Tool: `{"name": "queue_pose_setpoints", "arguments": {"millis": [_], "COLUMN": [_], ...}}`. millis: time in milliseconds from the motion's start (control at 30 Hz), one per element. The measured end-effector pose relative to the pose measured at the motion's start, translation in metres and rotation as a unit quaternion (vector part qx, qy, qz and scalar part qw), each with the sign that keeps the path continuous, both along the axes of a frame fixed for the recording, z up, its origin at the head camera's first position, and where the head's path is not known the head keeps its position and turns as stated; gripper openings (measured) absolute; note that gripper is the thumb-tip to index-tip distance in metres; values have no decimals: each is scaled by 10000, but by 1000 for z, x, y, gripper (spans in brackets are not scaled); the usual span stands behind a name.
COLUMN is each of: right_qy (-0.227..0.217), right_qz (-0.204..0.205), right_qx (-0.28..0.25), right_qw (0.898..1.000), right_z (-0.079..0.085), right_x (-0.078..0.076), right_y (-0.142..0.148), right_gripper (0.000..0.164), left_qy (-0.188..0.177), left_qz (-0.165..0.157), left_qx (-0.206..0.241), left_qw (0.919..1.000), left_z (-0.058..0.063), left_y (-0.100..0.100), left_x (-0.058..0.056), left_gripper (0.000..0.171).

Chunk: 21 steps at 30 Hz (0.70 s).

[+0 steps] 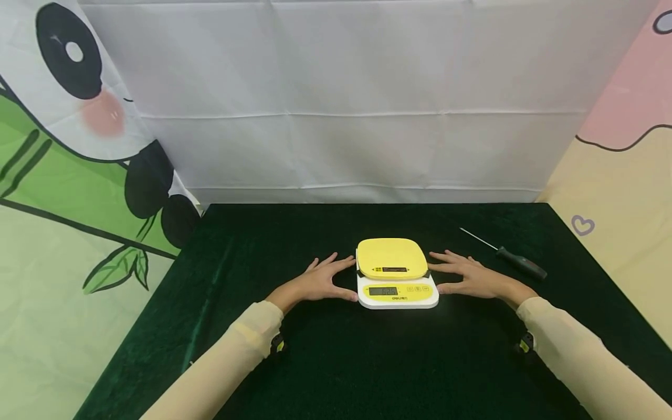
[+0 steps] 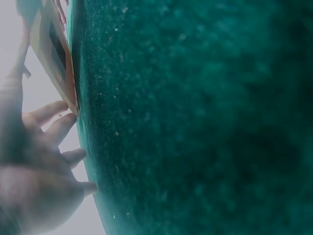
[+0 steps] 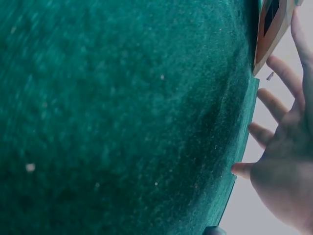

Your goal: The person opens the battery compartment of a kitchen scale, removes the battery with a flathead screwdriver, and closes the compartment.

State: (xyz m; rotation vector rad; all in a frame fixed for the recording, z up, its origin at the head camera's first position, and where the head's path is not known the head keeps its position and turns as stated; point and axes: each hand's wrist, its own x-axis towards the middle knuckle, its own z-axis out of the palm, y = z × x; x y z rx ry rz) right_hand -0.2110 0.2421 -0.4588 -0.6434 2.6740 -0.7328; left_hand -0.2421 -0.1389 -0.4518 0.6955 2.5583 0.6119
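Note:
A kitchen scale [image 1: 392, 274] with a yellow top plate and a white base lies on the dark green cloth, its small display lit at the near side. On its left side my left hand [image 1: 321, 281] is spread, thumb and fingertips right at the edge. My right hand [image 1: 467, 276] mirrors it at the right edge, fingers spread and mostly straight. In the left wrist view, the left hand [image 2: 46, 156] reaches the scale's corner [image 2: 66, 90]. The right wrist view shows the right hand [image 3: 288, 142] with its index finger beside the scale's edge [image 3: 266, 46].
A screwdriver [image 1: 520, 262] with a dark handle lies behind my right hand, its shaft pointing away to the left. The green cloth [image 1: 399, 367] covers the table. A white curtain [image 1: 362, 105] hangs behind, with printed cloths at both sides.

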Motion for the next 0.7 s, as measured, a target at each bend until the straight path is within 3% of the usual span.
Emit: {"name": "queue_pose_setpoints", "arguments": {"millis": [167,467,700], "right_qy": [-98,-177,-152], "right_qz": [50,66,34], "right_qx": [-418,-855,-1258], "right_qw": [9991,9962,9919], "right_z": [2,4,6], "right_x": [0,0,-2], "right_y": [1,4,4], "right_gripper": [61,55,51], "left_qy": [-100,-415,-444], "left_qz": [77,555,550], "left_qx": [310,962,1613], "left_qw": [9994,9929,9844], "left_z": [0,0,4], "left_y": [-1,-1,-2], "left_x": [0,1,2], "left_gripper": [89,81,72]}}
